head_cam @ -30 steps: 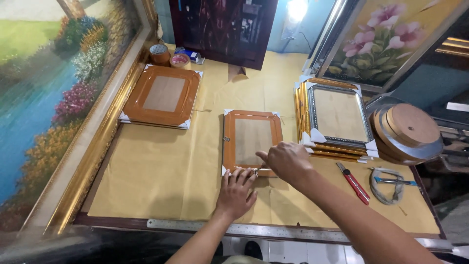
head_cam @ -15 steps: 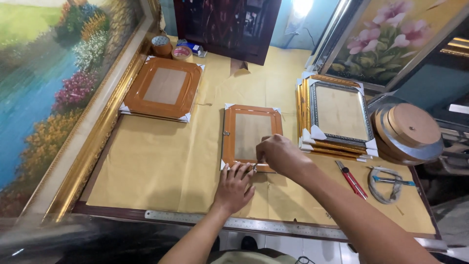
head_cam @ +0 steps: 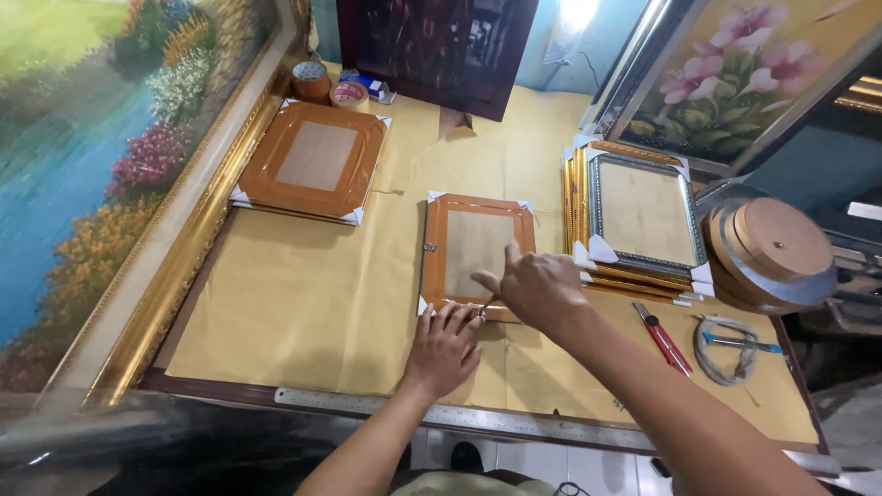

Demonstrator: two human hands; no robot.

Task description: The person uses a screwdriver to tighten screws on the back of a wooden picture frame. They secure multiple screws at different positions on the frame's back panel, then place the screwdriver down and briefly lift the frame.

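The brown picture frame [head_cam: 478, 255] lay face down in the middle of the yellow paper [head_cam: 303, 312] on the table. The left hand [head_cam: 444, 349] lay flat with its fingers spread, pressing on the near edge of the frame. The right hand [head_cam: 537, 287] rested on the frame's near right corner, with one finger pointing out and the others bent, holding nothing. A stack of frames [head_cam: 638, 220] sat just to the right. A red cutter [head_cam: 661, 338] lay near the right arm. A metal ruler [head_cam: 478, 418] lay along the table's front edge.
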